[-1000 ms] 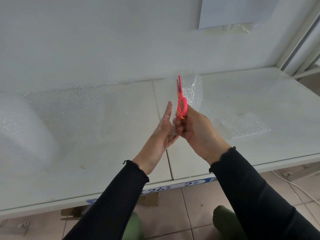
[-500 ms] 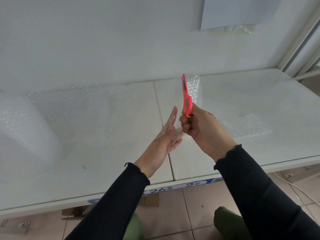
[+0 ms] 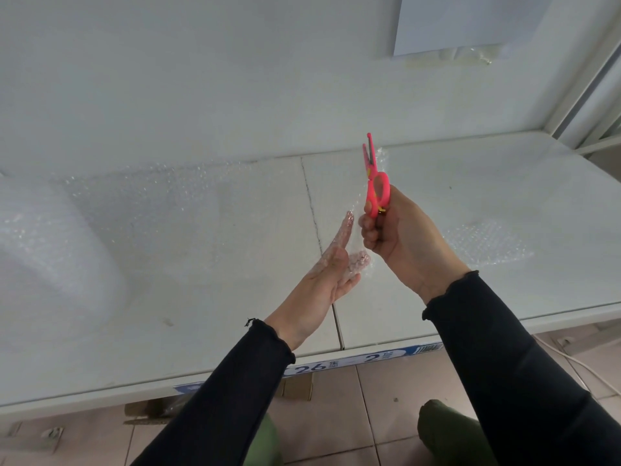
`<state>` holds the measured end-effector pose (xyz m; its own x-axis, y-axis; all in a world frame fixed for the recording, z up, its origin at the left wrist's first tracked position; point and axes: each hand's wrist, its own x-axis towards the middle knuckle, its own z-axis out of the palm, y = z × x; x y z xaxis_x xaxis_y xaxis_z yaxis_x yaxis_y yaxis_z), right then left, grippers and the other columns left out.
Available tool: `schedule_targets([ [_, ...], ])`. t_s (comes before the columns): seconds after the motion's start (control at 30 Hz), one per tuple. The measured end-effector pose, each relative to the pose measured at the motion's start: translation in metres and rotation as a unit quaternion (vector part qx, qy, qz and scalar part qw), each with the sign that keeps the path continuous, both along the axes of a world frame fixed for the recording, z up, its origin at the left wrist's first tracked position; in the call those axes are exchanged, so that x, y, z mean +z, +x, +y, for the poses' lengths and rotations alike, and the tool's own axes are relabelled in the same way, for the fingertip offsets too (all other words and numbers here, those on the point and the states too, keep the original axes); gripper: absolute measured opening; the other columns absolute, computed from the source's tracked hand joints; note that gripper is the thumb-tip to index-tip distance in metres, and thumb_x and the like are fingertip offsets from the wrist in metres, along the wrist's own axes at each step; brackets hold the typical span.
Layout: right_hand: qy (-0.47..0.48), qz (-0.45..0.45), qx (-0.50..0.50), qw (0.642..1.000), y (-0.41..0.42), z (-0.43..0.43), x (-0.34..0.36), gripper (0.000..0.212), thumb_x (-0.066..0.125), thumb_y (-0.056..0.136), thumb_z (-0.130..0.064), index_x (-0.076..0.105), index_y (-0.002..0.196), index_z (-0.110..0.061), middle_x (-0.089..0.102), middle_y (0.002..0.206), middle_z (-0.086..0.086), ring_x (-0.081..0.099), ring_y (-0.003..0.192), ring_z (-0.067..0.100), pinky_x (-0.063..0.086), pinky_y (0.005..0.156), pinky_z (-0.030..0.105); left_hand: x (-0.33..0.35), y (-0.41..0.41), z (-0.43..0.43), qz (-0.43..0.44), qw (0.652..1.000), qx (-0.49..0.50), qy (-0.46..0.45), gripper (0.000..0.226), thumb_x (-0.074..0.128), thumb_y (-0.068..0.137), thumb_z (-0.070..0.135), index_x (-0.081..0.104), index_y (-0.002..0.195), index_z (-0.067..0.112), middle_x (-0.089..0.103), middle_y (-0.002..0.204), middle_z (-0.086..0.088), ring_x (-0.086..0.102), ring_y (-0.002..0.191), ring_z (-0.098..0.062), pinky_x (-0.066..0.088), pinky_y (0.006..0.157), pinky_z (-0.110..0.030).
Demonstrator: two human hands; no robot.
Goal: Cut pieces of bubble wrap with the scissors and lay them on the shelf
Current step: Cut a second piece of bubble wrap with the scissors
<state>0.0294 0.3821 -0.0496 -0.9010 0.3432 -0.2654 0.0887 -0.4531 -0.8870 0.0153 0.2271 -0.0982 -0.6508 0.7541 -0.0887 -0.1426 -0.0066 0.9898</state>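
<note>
- Two hands of ours are raised over the shelf (image 3: 521, 183).
- Our right hand (image 3: 400, 237) grips the pink scissors (image 3: 378, 186), which point up with blades a little apart, against the strip (image 3: 382, 158) of bubble wrap.
- Our left hand (image 3: 322, 284) pinches the strip's lower end, thumb on straight fingers.
- One cut piece (image 3: 487, 243) lies on the shelf at right, and a big sheet (image 3: 134, 210) lies at left.

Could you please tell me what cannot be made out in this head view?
- Held bubble wrap: head view; clear film against the shelf, its edges and cut line are lost.
- Scissors, lower loop: head view; hidden inside the right hand.
- Bubble wrap roll: head view; cut off by the left edge.
- Shelf label: head view; partly covered by the left sleeve.
</note>
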Motion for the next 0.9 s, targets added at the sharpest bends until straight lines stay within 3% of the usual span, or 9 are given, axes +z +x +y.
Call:
schedule_targets([
  [0.17, -0.01, 0.001, -0.006, 1.0, -0.002, -0.002, -0.001, 0.033, 0.064, 0.093, -0.047, 0.06, 0.074, -0.021, 0.05, 0.065, -0.006, 0.044, 0.058, 0.01, 0.035, 0.056, 0.023, 0.001, 0.003, 0.0, 0.007, 1.0, -0.008, -0.003, 0.047, 0.027, 0.109, 0.042, 0.015, 0.152, 0.057, 0.019, 0.16, 0.031, 0.039, 0.144, -0.002, 0.031, 0.121, -0.03],
  [0.3, -0.013, -0.004, -0.01, 1.0, -0.001, -0.002, -0.003, 0.032, 0.064, 0.095, -0.039, 0.059, 0.072, -0.017, 0.049, 0.061, -0.003, 0.042, 0.055, 0.011, 0.035, 0.058, 0.024, -0.002, 0.002, 0.0, -0.022, 1.0, 0.001, 0.015, 0.046, 0.03, 0.11, 0.038, 0.019, 0.151, 0.058, 0.028, 0.158, 0.029, 0.037, 0.146, -0.007, 0.031, 0.121, -0.034],
  [0.37, -0.018, -0.005, -0.006, 1.0, -0.001, -0.001, -0.003, 0.034, 0.064, 0.095, -0.041, 0.058, 0.072, -0.018, 0.05, 0.059, -0.004, 0.041, 0.054, 0.011, 0.035, 0.057, 0.024, -0.003, 0.001, 0.001, -0.066, 0.997, 0.013, 0.043, 0.046, 0.031, 0.11, 0.036, 0.022, 0.15, 0.057, 0.039, 0.152, 0.019, 0.039, 0.146, -0.011, 0.032, 0.121, -0.037],
  [0.47, -0.042, 0.004, -0.011, 0.999, -0.001, 0.001, -0.005, 0.036, 0.06, 0.098, -0.04, 0.059, 0.068, -0.021, 0.05, 0.059, -0.005, 0.041, 0.055, 0.011, 0.037, 0.057, 0.023, -0.003, 0.0, 0.002, -0.124, 0.988, 0.029, 0.085, 0.046, 0.03, 0.11, 0.04, 0.021, 0.153, 0.052, 0.024, 0.163, 0.014, 0.045, 0.142, -0.015, 0.033, 0.121, -0.038],
  [0.57, -0.042, 0.007, -0.005, 0.999, 0.0, 0.006, -0.005, 0.038, 0.058, 0.098, -0.043, 0.055, 0.067, -0.022, 0.048, 0.061, -0.005, 0.041, 0.056, 0.012, 0.037, 0.057, 0.023, -0.002, -0.001, 0.003, -0.185, 0.976, 0.054, 0.103, 0.045, 0.034, 0.109, 0.042, 0.026, 0.152, 0.051, 0.065, 0.136, -0.003, 0.056, 0.134, -0.02, 0.033, 0.121, -0.04],
  [0.6, -0.031, -0.001, 0.002, 1.0, 0.001, 0.007, -0.004, 0.04, 0.058, 0.097, -0.047, 0.054, 0.067, -0.021, 0.048, 0.061, -0.004, 0.041, 0.057, 0.012, 0.037, 0.058, 0.024, -0.002, -0.002, 0.003, -0.209, 0.97, 0.064, 0.107, 0.046, 0.038, 0.107, 0.044, 0.028, 0.152, 0.051, 0.068, 0.131, -0.009, 0.058, 0.132, -0.021, 0.035, 0.12, -0.04],
  [0.73, 0.027, -0.044, 0.031, 0.998, 0.004, 0.009, -0.002, 0.045, 0.057, 0.093, -0.058, 0.052, 0.068, -0.02, 0.05, 0.066, 0.0, 0.042, 0.059, 0.015, 0.038, 0.063, 0.028, 0.0, -0.006, 0.003, -0.339, 0.928, 0.102, 0.112, 0.065, 0.058, 0.096, 0.05, 0.032, 0.153, 0.034, 0.051, 0.145, -0.015, 0.054, 0.134, -0.027, 0.05, 0.105, -0.047],
  [0.83, 0.06, -0.051, 0.05, 0.996, 0.01, 0.009, -0.004, 0.044, 0.06, 0.091, -0.058, 0.051, 0.071, -0.02, 0.05, 0.07, 0.0, 0.041, 0.061, 0.014, 0.038, 0.064, 0.029, 0.004, -0.005, -0.001, -0.294, 0.945, 0.143, 0.026, 0.069, 0.059, 0.092, 0.054, 0.046, 0.145, 0.012, 0.048, 0.14, -0.005, 0.051, 0.132, -0.023, 0.055, 0.097, -0.041],
  [0.9, 0.066, -0.052, 0.056, 0.995, 0.013, 0.01, -0.005, 0.041, 0.061, 0.091, -0.056, 0.051, 0.071, -0.022, 0.051, 0.07, -0.001, 0.041, 0.061, 0.014, 0.037, 0.064, 0.029, 0.009, -0.004, -0.009, -0.185, 0.97, 0.135, -0.081, 0.062, 0.059, 0.09, 0.059, 0.06, 0.129, 0.011, 0.054, 0.117, -0.002, 0.057, 0.108, -0.017, 0.052, 0.085, -0.032],
])
